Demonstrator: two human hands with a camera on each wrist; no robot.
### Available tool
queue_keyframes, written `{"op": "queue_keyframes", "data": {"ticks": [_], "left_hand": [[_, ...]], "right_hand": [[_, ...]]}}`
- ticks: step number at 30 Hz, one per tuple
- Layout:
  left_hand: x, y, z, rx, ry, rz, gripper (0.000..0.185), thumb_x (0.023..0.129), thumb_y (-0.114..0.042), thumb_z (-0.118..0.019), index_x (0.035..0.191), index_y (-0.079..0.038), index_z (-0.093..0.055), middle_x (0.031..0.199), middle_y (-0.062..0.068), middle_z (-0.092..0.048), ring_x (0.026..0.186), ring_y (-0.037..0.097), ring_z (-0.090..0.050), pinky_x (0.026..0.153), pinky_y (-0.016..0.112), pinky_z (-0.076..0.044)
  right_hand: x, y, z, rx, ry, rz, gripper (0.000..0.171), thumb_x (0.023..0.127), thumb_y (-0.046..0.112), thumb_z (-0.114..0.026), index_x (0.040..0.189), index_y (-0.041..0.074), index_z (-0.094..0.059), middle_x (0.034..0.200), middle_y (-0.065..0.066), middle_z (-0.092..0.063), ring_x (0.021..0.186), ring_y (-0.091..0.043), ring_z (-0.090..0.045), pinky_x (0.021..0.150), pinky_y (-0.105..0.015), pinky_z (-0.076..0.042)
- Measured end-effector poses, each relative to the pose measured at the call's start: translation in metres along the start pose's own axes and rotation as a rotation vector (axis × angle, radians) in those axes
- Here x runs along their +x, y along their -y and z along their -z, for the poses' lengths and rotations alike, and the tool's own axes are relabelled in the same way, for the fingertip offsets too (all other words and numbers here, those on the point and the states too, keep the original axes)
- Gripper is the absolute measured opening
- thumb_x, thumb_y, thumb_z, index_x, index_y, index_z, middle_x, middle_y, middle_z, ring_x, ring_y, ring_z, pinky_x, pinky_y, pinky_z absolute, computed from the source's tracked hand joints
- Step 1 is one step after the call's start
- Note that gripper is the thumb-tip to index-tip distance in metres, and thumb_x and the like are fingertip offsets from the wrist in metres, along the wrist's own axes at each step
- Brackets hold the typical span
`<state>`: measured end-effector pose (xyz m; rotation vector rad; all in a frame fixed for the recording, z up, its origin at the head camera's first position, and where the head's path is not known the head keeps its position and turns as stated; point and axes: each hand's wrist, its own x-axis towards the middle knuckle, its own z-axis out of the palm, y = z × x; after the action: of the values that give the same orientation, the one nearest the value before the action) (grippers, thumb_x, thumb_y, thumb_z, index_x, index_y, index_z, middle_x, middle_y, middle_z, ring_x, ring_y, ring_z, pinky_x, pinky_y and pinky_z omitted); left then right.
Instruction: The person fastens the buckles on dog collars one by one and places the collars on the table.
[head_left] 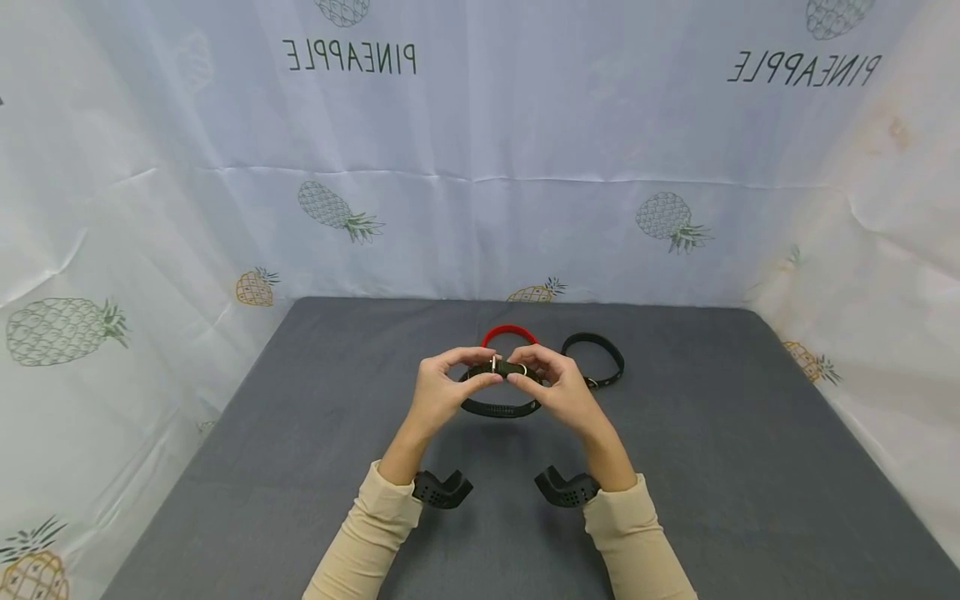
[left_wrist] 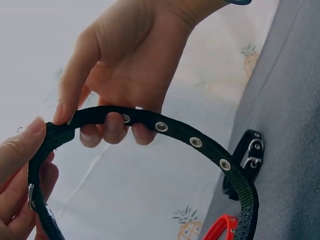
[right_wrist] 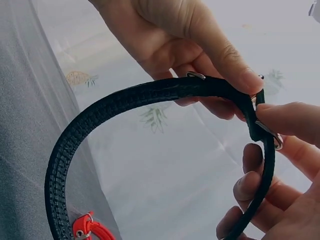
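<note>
A dark green-black pet collar [head_left: 501, 411] is held up as a loop, its two ends meeting between my hands. My left hand [head_left: 438, 390] pinches one side near the metal buckle [head_left: 494, 364], thumb below and fingers above. Opposite it, my right hand [head_left: 564, 392] pinches the strap beside a metal ring [head_left: 524, 369]. The left wrist view shows several metal eyelets [left_wrist: 195, 142] along the strap by the right hand's fingers. In the right wrist view the strap overlaps at the buckle, between the two thumbs. The padded part [right_wrist: 59, 185] curves away below.
Behind the hands a red collar [head_left: 510, 329] lies on the grey table [head_left: 735, 450]. To its right is a black collar [head_left: 621, 358] with a buckle, also looped. White pineapple-print cloth [head_left: 465, 233] hangs along the back and sides of the table.
</note>
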<state>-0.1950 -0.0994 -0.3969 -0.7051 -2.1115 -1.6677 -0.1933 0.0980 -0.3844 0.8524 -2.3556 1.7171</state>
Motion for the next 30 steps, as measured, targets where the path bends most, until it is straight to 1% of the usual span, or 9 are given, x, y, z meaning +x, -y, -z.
{"op": "queue_keyframes", "data": {"ticks": [2, 4, 9, 13, 15, 20, 22, 25, 30], "left_hand": [[0.0001, -0.0001, 0.0003, -0.007, 0.007, 0.003, 0.031, 0.074, -0.005, -0.080, 0.104, -0.001, -0.073, 0.100, 0.019, -0.074, 0.090, 0.014, -0.063, 0.085, 0.026, -0.052], [0.0002, 0.0002, 0.0004, -0.015, 0.020, 0.003, 0.030, 0.074, -0.005, -0.080, 0.104, -0.001, -0.073, 0.100, 0.019, -0.074, 0.090, 0.012, -0.063, 0.084, 0.025, -0.053], [0.0003, 0.0027, 0.0006, -0.040, 0.058, -0.004, 0.029, 0.076, -0.003, -0.079, 0.103, 0.001, -0.073, 0.097, 0.021, -0.073, 0.085, 0.003, -0.063, 0.079, 0.023, -0.054], [0.0005, 0.0035, 0.0014, -0.056, 0.082, -0.004, 0.029, 0.076, -0.004, -0.079, 0.104, 0.000, -0.073, 0.096, 0.020, -0.072, 0.082, 0.001, -0.060, 0.076, 0.022, -0.053], [0.0007, 0.0035, 0.0018, -0.055, 0.095, 0.006, 0.029, 0.076, -0.004, -0.079, 0.104, -0.001, -0.073, 0.096, 0.019, -0.071, 0.083, 0.001, -0.059, 0.077, 0.022, -0.052], [0.0015, 0.0042, 0.0019, -0.047, 0.134, 0.039, 0.030, 0.078, -0.008, -0.078, 0.106, -0.003, -0.071, 0.099, 0.017, -0.070, 0.088, 0.001, -0.062, 0.083, 0.025, -0.054], [0.0018, 0.0040, 0.0018, -0.056, 0.151, 0.049, 0.031, 0.079, -0.009, -0.078, 0.108, -0.003, -0.071, 0.103, 0.017, -0.070, 0.091, 0.002, -0.063, 0.086, 0.026, -0.055], [0.0020, 0.0035, 0.0021, -0.065, 0.173, 0.054, 0.032, 0.082, -0.011, -0.075, 0.113, -0.003, -0.069, 0.112, 0.017, -0.067, 0.097, 0.003, -0.062, 0.088, 0.026, -0.053], [0.0019, 0.0050, 0.0023, -0.036, 0.181, 0.017, 0.030, 0.089, -0.008, -0.067, 0.118, 0.000, -0.067, 0.120, 0.018, -0.060, 0.098, 0.007, -0.055, 0.084, 0.023, -0.050]], "right_hand": [[0.0000, -0.0002, -0.0003, -0.005, 0.004, 0.008, 0.020, 0.090, 0.003, -0.064, 0.109, -0.004, -0.062, 0.104, -0.026, -0.065, 0.080, -0.002, -0.055, 0.068, -0.022, -0.043], [-0.0001, -0.0001, -0.0009, -0.004, 0.004, 0.014, 0.020, 0.090, 0.003, -0.064, 0.109, -0.004, -0.062, 0.104, -0.026, -0.064, 0.079, -0.002, -0.054, 0.067, -0.022, -0.043], [0.0003, -0.0011, -0.0035, 0.008, 0.003, 0.034, 0.021, 0.090, 0.005, -0.065, 0.109, -0.005, -0.063, 0.101, -0.024, -0.061, 0.075, -0.004, -0.048, 0.062, -0.023, -0.040], [0.0008, -0.0028, -0.0057, 0.028, -0.015, 0.032, 0.023, 0.090, 0.007, -0.066, 0.109, -0.005, -0.063, 0.102, -0.022, -0.060, 0.074, -0.004, -0.047, 0.062, -0.022, -0.039], [0.0010, -0.0036, -0.0066, 0.037, -0.024, 0.034, 0.023, 0.089, 0.007, -0.067, 0.109, -0.006, -0.064, 0.102, -0.015, -0.061, 0.074, -0.003, -0.047, 0.063, -0.022, -0.040], [0.0019, -0.0050, -0.0078, 0.073, -0.031, 0.027, 0.023, 0.089, 0.004, -0.066, 0.108, -0.007, -0.063, 0.100, 0.011, -0.062, 0.070, -0.003, -0.045, 0.061, -0.022, -0.038], [0.0023, -0.0049, -0.0076, 0.089, -0.033, 0.015, 0.023, 0.089, 0.004, -0.066, 0.108, -0.008, -0.063, 0.099, 0.017, -0.061, 0.070, -0.003, -0.045, 0.061, -0.022, -0.038], [0.0024, -0.0044, -0.0073, 0.101, -0.051, -0.002, 0.022, 0.089, 0.003, -0.065, 0.108, -0.008, -0.062, 0.097, 0.017, -0.060, 0.071, -0.003, -0.045, 0.062, -0.021, -0.039], [0.0023, -0.0047, -0.0074, 0.089, -0.076, -0.010, 0.022, 0.089, 0.000, -0.065, 0.109, -0.009, -0.062, 0.092, 0.010, -0.055, 0.068, -0.004, -0.043, 0.061, -0.022, -0.038]]}}
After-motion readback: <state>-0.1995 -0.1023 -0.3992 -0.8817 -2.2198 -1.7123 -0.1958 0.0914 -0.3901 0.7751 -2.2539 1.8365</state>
